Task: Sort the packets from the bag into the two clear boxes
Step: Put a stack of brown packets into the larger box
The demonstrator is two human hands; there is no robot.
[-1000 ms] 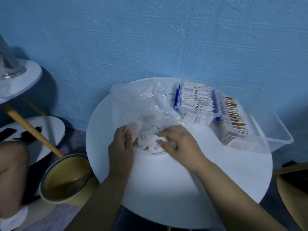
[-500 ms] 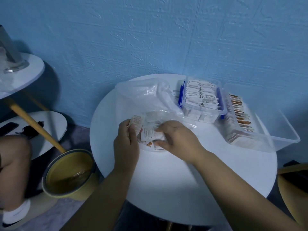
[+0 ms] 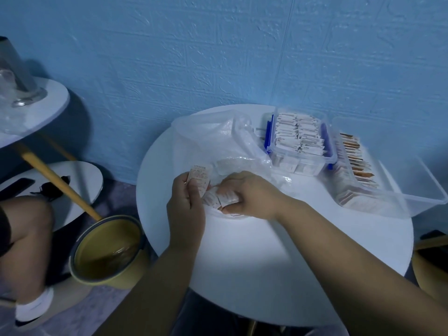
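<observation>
Lifted higher, left hand (image 3: 185, 207) pinches one packet (image 3: 200, 177) upright; right hand (image 3: 247, 195) grips several packets (image 3: 218, 198).

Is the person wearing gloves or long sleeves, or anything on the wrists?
No gloves: the left hand and the right hand are bare. The left forearm and the right forearm are bare too, with no sleeve showing down to the bottom edge of the picture. No watch, bracelet or ring shows on either side.
</observation>
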